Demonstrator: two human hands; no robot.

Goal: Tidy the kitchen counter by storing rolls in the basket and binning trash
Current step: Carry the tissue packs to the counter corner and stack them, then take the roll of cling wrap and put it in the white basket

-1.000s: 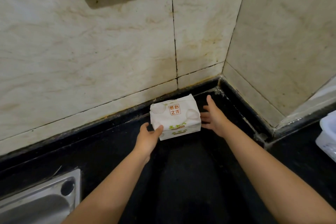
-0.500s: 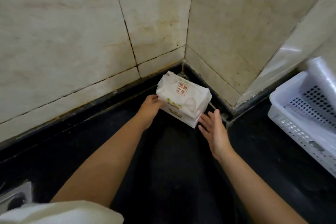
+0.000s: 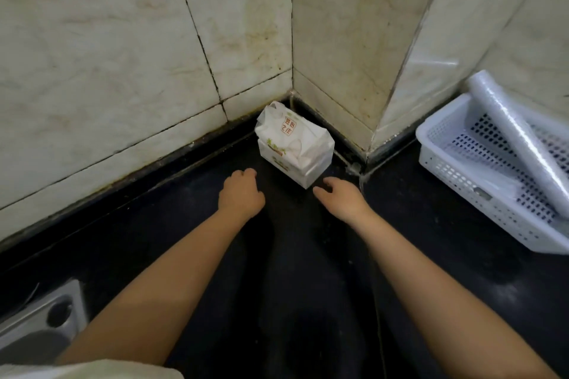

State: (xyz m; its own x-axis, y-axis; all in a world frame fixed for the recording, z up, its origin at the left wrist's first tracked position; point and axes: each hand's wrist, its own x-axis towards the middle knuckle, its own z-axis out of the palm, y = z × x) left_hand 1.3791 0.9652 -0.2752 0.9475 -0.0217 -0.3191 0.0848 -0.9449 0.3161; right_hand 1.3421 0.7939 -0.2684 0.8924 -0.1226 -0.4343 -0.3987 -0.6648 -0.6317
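A white tissue pack (image 3: 294, 146) with an orange label sits on the black counter, pushed into the wall corner. My left hand (image 3: 241, 194) hovers just in front of it on the left, fingers curled, holding nothing. My right hand (image 3: 341, 197) is in front of it on the right, fingers loosely bent, also apart from the pack. A white perforated basket (image 3: 462, 191) stands at the right with a roll of clear wrap (image 3: 520, 141) lying slanted in it.
Stained marble wall tiles (image 3: 123, 71) close in the corner behind the pack. A steel sink edge (image 3: 46, 320) shows at the lower left. Black countertop (image 3: 308, 286) stretches between the sink and the basket.
Both hands have let go of the tissue pack and pulled back toward me. The pack now rests deeper in the corner.
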